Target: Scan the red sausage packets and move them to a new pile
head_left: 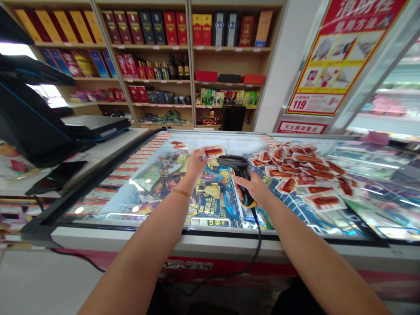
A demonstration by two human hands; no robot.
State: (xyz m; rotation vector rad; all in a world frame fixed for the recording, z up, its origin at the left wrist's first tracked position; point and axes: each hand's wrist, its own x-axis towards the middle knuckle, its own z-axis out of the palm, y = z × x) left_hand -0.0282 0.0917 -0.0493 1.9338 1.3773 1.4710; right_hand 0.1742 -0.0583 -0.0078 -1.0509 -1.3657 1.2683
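My left hand [197, 162] grips a small clear packet of reddish-brown sausage [214, 152] by its left end, above the freezer's glass top. Close to its right, my right hand [252, 187] is wrapped around the handle of a black barcode scanner [233, 162] with yellow trim. The scanner's head points left, near the packet, and its cable hangs down over the freezer's front edge. A heap of similar sausage packets [305, 168] lies on the glass to the right of my right hand. A couple more packets [178, 145] lie at the far left of the glass.
Under the glass, the chest freezer [118, 238] holds colourful bagged goods and wire dividers. On the left counter stand a scale [95, 126] and a dark screen unit [29, 118]. Shelves [151, 47] of boxes and bottles line the back wall. A red-and-yellow poster [341, 57] hangs right.
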